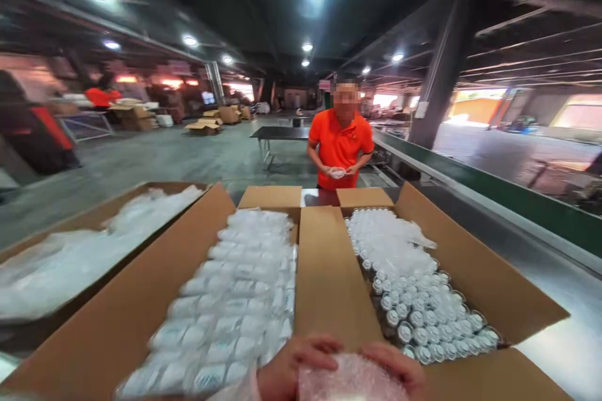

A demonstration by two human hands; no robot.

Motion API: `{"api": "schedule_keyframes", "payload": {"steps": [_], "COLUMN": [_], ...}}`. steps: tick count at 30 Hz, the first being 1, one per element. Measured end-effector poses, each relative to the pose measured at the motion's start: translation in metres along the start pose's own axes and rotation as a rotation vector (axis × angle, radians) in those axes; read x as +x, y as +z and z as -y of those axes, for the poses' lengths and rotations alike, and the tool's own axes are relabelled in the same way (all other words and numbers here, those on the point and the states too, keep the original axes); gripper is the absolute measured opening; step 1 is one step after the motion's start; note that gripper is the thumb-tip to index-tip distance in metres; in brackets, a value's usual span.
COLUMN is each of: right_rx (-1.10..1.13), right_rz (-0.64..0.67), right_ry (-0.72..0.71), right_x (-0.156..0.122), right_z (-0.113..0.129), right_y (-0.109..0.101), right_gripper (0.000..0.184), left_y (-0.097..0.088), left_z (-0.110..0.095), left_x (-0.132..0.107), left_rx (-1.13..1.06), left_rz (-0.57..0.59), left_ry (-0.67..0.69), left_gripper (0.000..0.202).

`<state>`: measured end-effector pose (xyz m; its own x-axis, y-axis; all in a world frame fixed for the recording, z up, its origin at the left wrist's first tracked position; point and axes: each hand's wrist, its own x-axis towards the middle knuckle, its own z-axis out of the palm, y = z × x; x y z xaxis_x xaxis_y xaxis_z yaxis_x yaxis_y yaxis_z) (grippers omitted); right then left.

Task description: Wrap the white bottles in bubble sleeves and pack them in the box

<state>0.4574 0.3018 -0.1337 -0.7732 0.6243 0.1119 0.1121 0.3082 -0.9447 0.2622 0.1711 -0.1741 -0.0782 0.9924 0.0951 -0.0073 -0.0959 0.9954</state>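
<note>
Both open boxes are packed to the top: wrapped packs (239,301) fill the left box (155,301), small jars (418,307) the right box (489,288), leaving no gaps between items. The upright cardboard flaps (324,276) between them wall one side from the other. Above the contents the air is open; a person (341,138) stands at the far end.

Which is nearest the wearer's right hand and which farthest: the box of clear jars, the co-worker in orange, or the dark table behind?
From the right hand, in the head view:
1. Box of clear jars, right beside it.
2. Co-worker in orange, standing beyond the boxes.
3. Dark table, behind the co-worker, to the left.
</note>
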Motion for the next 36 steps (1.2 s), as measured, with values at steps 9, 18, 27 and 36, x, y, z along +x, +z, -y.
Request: {"api": "schedule_keyframes", "payload": {"steps": [9,18,27,36], "right_rx": [-0.118,0.08,0.115,0.085], "right_rz": [0.313,0.224,0.166,0.135], "right_ry": [-0.011,0.45,0.4,0.464], "right_x": [0.02,0.089,0.1,0.045], "right_z": [-0.009,-0.015,-0.034,-0.104], "right_y": [0.016,0.103,0.087,0.062], "right_gripper": [0.028,0.054,0.079,0.07], "left_y": [-0.007,-0.035,-0.17,-0.198], "left_z": [0.01,0.014,0.055,0.087], "left_x": [-0.037,-0.042,0.104,0.154], "left_rx": [0.184,0.914,0.895,1.09], "left_rz": [-0.269,-0.415,-0.729,-0.503], "left_ry": [0.04,-0.053,-0.681,-0.733], "left_gripper": [0.03,0.047,0.047,0.035]}}
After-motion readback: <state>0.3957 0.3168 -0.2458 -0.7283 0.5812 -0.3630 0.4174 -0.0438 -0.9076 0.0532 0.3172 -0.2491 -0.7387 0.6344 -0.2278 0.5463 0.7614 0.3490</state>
